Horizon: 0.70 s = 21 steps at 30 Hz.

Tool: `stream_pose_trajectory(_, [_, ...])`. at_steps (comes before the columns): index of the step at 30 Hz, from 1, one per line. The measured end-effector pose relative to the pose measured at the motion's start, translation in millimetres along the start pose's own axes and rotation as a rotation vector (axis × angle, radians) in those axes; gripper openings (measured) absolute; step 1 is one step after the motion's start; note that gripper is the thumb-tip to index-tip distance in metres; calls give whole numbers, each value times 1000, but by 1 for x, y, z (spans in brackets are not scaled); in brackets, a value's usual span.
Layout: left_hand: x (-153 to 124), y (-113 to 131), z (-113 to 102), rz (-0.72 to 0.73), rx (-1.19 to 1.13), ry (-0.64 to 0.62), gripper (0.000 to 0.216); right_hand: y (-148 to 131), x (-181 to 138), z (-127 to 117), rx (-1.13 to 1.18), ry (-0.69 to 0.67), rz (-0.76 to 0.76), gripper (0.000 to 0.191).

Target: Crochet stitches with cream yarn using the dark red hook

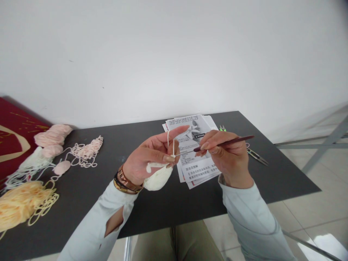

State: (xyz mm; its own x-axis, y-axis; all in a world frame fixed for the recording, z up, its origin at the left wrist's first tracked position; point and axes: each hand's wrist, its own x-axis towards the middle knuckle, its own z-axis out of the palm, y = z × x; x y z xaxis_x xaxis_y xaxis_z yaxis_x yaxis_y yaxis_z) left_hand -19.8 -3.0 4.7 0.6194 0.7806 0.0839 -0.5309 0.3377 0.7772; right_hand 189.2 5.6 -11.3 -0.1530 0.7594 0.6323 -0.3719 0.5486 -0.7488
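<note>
My left hand pinches a strand of white yarn between thumb and fingers. Its index finger is stretched out, with the yarn running up over it. Behind and below this hand shows a white ball of yarn. In my right hand is a crochet hook with a dark brown handle, held like a pen. The thin metal shaft points left and meets the white yarn at my left fingertips. Whether a loop sits on its tip is too small to make out.
Printed sheets lie on the black table behind my hands. Scissors and a green-handled tool are to their right. Pink yarn, yellow yarn and a red bag or box occupy the left.
</note>
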Motion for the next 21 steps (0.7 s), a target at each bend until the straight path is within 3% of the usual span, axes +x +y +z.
stream_pose_trajectory(8, [-2, -1, 2, -13, 56, 0, 64, -3, 0, 7, 112, 150, 209, 14])
stream_pose_trajectory(13, [-4, 0, 2, -2, 79, -37, 61, -2, 1, 10, 200, 175, 336, 18])
stream_pose_trajectory(21, [-2, 4, 5, 106, 235, 18, 54, 4, 5, 14, 301, 250, 477, 21])
